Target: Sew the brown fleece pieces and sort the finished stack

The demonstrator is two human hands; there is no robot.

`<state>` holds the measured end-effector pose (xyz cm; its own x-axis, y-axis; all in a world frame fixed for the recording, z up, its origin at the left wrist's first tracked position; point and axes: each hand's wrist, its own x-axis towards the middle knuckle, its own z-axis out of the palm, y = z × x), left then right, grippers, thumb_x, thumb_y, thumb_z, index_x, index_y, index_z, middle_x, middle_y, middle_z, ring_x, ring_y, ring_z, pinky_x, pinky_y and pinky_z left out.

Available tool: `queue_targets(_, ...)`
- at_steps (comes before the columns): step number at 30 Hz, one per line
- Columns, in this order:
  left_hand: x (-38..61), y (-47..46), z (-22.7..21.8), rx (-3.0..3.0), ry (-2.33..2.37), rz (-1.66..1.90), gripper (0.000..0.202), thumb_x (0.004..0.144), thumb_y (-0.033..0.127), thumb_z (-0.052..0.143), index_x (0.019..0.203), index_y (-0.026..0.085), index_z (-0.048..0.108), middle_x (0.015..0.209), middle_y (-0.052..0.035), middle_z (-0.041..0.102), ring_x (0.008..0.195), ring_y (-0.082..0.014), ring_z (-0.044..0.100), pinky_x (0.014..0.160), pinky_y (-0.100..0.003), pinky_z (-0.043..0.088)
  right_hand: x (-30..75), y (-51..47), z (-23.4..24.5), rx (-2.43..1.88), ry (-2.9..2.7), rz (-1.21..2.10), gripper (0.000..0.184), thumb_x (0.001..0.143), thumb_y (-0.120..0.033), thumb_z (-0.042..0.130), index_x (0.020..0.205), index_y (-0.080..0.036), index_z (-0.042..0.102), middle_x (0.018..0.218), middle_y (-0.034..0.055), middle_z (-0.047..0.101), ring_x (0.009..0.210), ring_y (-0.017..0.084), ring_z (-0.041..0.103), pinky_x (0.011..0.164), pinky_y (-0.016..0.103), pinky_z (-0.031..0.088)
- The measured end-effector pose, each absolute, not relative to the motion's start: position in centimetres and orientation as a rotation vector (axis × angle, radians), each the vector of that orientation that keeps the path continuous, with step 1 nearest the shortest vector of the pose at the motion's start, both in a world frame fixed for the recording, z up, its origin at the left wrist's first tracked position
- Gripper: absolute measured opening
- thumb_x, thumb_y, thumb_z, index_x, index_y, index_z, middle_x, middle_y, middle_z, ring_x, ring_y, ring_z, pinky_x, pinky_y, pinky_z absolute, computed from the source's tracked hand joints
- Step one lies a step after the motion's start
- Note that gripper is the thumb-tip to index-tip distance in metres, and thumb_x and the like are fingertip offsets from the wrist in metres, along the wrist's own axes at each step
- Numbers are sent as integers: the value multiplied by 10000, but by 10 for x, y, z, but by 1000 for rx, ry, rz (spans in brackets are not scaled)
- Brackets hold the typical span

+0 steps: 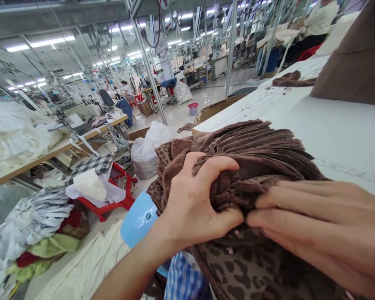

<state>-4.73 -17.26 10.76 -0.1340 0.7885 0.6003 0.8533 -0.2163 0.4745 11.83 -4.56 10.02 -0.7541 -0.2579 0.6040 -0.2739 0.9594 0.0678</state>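
Observation:
A thick stack of brown fleece fabric pieces (253, 146), some with a leopard print, lies at the near edge of a white cutting table (331, 125). My left hand (196, 200) is closed, its fingers and thumb gripping a bunch of the fleece layers at the stack's left end. My right hand (325, 225) lies on the stack with its fingers stretched out flat, pressing the top layers close to my left thumb. A leopard-print piece (237, 266) hangs down below both hands.
A tall brown fabric pile (356, 58) stands at the table's far right, with brown scraps (289, 78) beyond. A blue stool (139, 218), a red cart with cloth (112, 196), a white plastic bag (150, 150) and sewing tables (50, 150) fill the left. A person sits far back.

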Motion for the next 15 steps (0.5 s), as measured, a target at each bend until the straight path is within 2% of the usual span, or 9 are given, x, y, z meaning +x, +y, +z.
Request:
queue_targets(5,-54,-177,109,-2114,-1855,-1289,466,632,133,609,1084,229,544,1109,-40,601,1133,-224,496,987,-350,483,109,-56,98,209,-2356,-2,178,924,-41,442,961,-200,513,824,24,591,750,152,545,636,275,431)
queue_targets(8,-58,-184,111,-2266,-1828,-1245,456,712,219,614,1163,211,544,1197,-77,567,1188,-229,485,1042,-388,456,109,-60,95,181,-2331,-5,176,921,-29,465,986,-180,526,846,33,579,785,158,533,676,287,427)
queue_targets(11,-59,-186,109,-2267,-1772,-1173,521,714,291,661,1209,201,529,1239,-93,564,1210,-245,479,1082,-421,425,110,-60,93,156,-2331,-19,201,915,-21,455,1005,-183,533,869,32,583,803,160,541,697,296,432)
queue_targets(15,-60,-174,102,-2136,-1756,-1174,500,677,221,665,1166,217,561,1169,-52,626,1139,-236,510,1024,-380,466,113,-63,95,78,-2337,-2,188,939,-76,464,1051,-213,528,943,31,607,815,145,590,686,275,467)
